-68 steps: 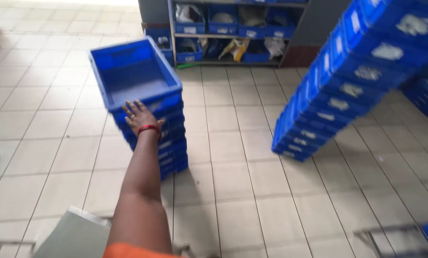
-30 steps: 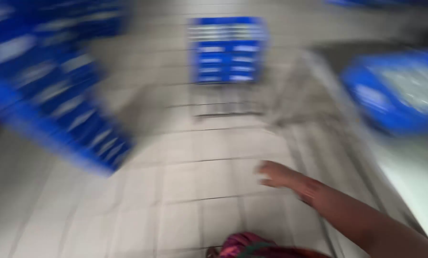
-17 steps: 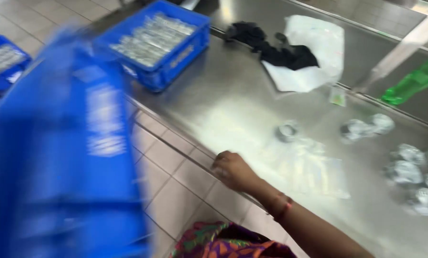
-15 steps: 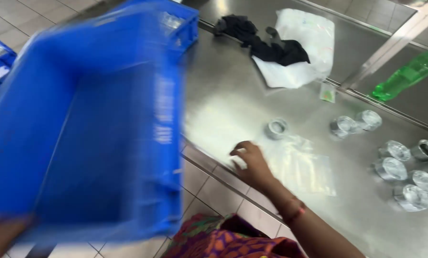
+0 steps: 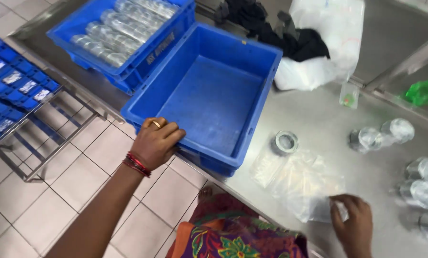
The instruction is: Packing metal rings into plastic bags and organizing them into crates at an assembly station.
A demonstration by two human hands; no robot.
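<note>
An empty blue crate (image 5: 214,95), airborne half a second ago, now sits at the steel surface's (image 5: 319,114) near edge, the left hand (image 5: 156,142) gripping its rim. The right hand's (image 5: 355,229) fingers pinch a clear plastic bag (image 5: 304,184) nearby.

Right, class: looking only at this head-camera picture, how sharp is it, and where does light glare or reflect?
Head view: mostly sharp, with the left hand crisp on the empty blue crate; soft glare spreads across the steel table; the wrapped metal parts and clear plastic bag under the right hand catch bright highlights; no strong shadows.
</note>
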